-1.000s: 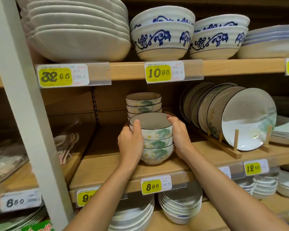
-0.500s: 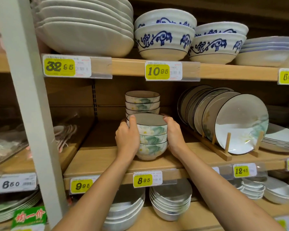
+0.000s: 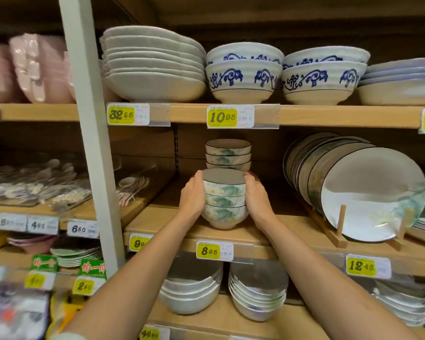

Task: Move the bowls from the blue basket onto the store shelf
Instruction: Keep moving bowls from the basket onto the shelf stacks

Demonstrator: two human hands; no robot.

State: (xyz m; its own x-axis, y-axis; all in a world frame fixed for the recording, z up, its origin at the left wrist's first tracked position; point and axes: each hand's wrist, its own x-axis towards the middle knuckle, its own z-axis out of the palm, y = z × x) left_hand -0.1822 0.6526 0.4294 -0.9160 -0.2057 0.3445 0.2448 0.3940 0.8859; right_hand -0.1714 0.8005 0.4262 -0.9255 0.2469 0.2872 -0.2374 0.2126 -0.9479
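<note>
Three nested bowls point(image 3: 225, 202) stand on shelf point(image 3: 231, 235), base down, clamped between both palms. Left hand point(image 3: 193, 200) and right hand point(image 3: 255, 200) curl fingers round opposite sides, thumbs up at top rim. Second stack point(image 3: 228, 153) just beyond fingertips; plates point(image 3: 368, 192) outside right hand.

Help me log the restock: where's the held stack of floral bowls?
Head view, centre: the stack of floral bowls stands on the middle shelf between left hand and right hand, before a matching stack, left of racked plates.
</note>
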